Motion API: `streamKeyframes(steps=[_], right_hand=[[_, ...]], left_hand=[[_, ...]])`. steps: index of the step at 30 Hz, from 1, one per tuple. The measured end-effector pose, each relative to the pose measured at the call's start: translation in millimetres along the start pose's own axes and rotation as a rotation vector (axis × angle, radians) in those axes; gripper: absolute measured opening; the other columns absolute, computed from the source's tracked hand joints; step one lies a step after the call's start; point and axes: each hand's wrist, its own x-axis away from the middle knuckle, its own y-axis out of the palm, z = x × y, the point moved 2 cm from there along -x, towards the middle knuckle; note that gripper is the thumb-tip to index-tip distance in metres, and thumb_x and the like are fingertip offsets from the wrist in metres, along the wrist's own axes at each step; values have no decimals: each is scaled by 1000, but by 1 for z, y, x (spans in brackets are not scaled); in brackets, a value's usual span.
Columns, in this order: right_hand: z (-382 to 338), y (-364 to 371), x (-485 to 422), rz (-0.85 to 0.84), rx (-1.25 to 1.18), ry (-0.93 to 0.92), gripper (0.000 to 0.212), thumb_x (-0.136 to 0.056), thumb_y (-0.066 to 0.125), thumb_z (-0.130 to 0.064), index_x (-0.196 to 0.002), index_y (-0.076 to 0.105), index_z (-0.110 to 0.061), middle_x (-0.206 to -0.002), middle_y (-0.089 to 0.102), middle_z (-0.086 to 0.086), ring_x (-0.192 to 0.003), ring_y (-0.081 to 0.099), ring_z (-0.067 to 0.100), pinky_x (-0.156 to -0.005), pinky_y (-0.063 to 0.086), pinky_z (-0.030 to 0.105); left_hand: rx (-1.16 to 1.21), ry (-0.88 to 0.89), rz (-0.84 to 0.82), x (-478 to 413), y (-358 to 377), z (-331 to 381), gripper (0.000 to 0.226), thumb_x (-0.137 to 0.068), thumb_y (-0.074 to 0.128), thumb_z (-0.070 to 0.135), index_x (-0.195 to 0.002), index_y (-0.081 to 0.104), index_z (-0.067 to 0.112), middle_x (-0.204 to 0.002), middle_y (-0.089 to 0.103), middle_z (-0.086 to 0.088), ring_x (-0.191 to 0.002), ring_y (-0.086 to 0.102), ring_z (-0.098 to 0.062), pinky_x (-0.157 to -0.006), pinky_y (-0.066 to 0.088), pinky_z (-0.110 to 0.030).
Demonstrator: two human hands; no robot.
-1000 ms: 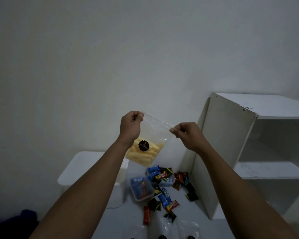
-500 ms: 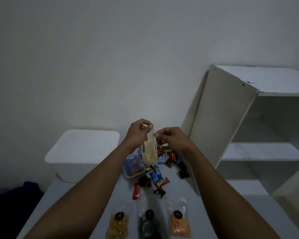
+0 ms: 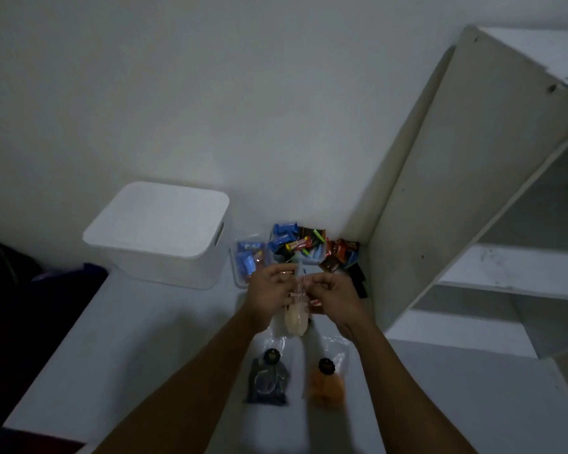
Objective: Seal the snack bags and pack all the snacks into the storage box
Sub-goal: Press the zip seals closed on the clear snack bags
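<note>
- Pinch grip, both hands: the left hand (image 3: 269,285) and the right hand (image 3: 333,291) meet at frame centre, fingers curled onto the top edge of one pale snack bag (image 3: 296,317).
- Pale snack bag: clear plastic, with pale yellowish contents filling its lower part. It is seen nearly edge-on and is slightly blurred. Whether its mouth is sealed cannot be told.
- Hand pose: both forearms enter from the lower edge and converge upward, with the backs of the hands toward the camera and the fingertips close together.
- Bag relative to grip: it hangs below the pinch, between the two wrists, above the white table (image 3: 128,339).
- Storage box (image 3: 158,231): white, lid on, standing on the table left of centre, near the wall.
- Dark snack bag (image 3: 268,378) and orange snack bag (image 3: 327,381): both lie flat side by side on the table, below the hands, between the forearms.
- Wrapped snacks (image 3: 309,247): a loose pile just above the hands, beside a clear container (image 3: 248,262) holding blue packets.
- White shelf unit (image 3: 456,191): fills the right of the frame.
</note>
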Motion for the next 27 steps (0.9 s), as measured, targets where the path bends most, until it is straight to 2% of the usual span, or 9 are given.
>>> streamKeyframes(steps=[4, 6, 9, 11, 14, 21, 24, 26, 27], right_hand=[[18, 0, -5, 7, 74, -16, 14, -92, 59, 2, -90, 72, 0, -84, 71, 24, -73, 66, 29, -72, 59, 49], [24, 0, -8, -4, 146, -38, 13, -90, 60, 2, -92, 71, -4, -85, 70, 25, -71, 67, 30, -69, 59, 49], [29, 0, -8, -87, 335, -60, 17, -85, 64, -1, -96, 68, -13, -77, 68, 13, -62, 66, 23, -59, 58, 41], [31, -3, -6, -114, 394, -55, 19, -84, 62, 1, -99, 67, -11, -74, 67, 11, -58, 64, 21, -56, 56, 38], [32, -10, -6, -106, 376, -56, 22, -89, 56, 4, -105, 67, -5, -80, 69, 18, -60, 63, 24, -58, 56, 38], [29, -13, -5, -134, 412, -52, 29, -85, 60, -1, -111, 62, -14, -86, 68, 12, -67, 67, 27, -54, 58, 33], [31, -22, -7, -74, 448, -65, 31, -84, 60, 1, -112, 65, -11, -92, 65, 3, -79, 67, 24, -70, 61, 44], [33, -27, -8, -50, 443, -80, 33, -84, 60, 5, -113, 66, -10, -89, 63, -2, -82, 64, 18, -76, 59, 44], [33, -29, -8, -53, 405, -74, 34, -84, 60, 7, -113, 65, -10, -88, 64, 0, -80, 63, 16, -74, 58, 41]], left_hand=[[-213, 148, 83, 1, -4, -20, 14, -87, 64, 0, -97, 59, 7, -94, 66, -13, -86, 70, -24, -69, 62, -38], [-318, 192, 104, 2, -2, -25, 8, -88, 64, 1, -90, 60, 8, -88, 66, -8, -80, 70, -15, -66, 60, -28], [-352, 208, 129, 7, 3, -30, 17, -88, 64, 1, -101, 70, 10, -93, 69, 1, -84, 70, -12, -75, 60, -32], [-367, 199, 112, 8, 5, -31, 31, -84, 67, -2, -114, 68, 8, -100, 67, 2, -89, 68, -4, -81, 59, -30], [-402, 193, 53, 9, 7, -32, 51, -79, 69, -7, -127, 59, 6, -108, 65, -1, -93, 67, -5, -84, 59, -30], [-494, 193, 41, 3, 13, -24, 58, -77, 67, -6, -132, 54, 8, -120, 61, -6, -96, 64, -8, -88, 56, -30], [-497, 141, 42, 1, 11, -27, 61, -77, 65, -5, -134, 51, 10, -121, 58, -7, -99, 63, -15, -89, 57, -36], [-510, 125, 38, 2, 11, -30, 61, -78, 64, -5, -135, 49, 13, -124, 55, -5, -102, 62, -18, -88, 57, -37], [-501, 115, 38, 2, 10, -32, 62, -79, 64, -5, -136, 49, 14, -125, 52, -3, -103, 61, -20, -86, 58, -37]])
